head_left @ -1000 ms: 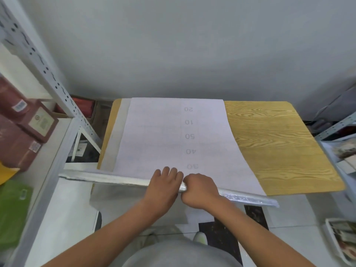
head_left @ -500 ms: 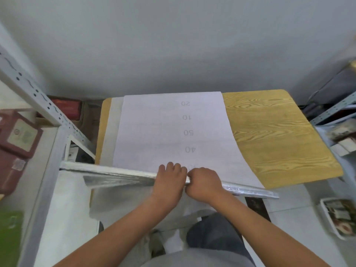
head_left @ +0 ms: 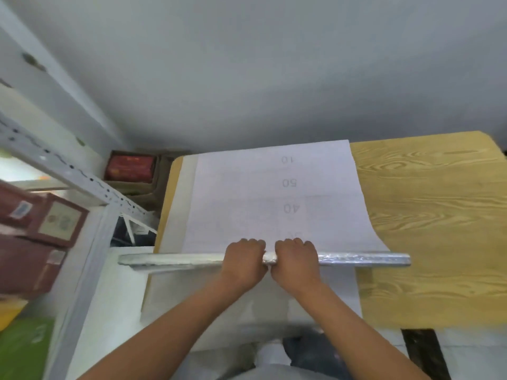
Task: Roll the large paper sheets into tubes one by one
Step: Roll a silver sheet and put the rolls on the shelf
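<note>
A large white paper sheet (head_left: 269, 193) with faint printed numbers lies flat on the wooden table (head_left: 428, 204). Its near edge is wound into a thin silvery tube (head_left: 362, 259) that runs left to right across the table. My left hand (head_left: 242, 260) and my right hand (head_left: 296, 259) grip the tube side by side at its middle, fingers curled over its top. More white sheets (head_left: 219, 303) lie under the tube and hang over the table's near edge.
A grey metal shelf frame (head_left: 90, 185) stands at the left with dark red boxes (head_left: 41, 229) on it. A red box (head_left: 129, 165) sits on the floor behind the table's left corner. A grey wall rises behind the table.
The tube has rolled farther away from me over the sheet, and it now lies level instead of slanting. The number 30 is nearly covered. Both hands moved with it.
</note>
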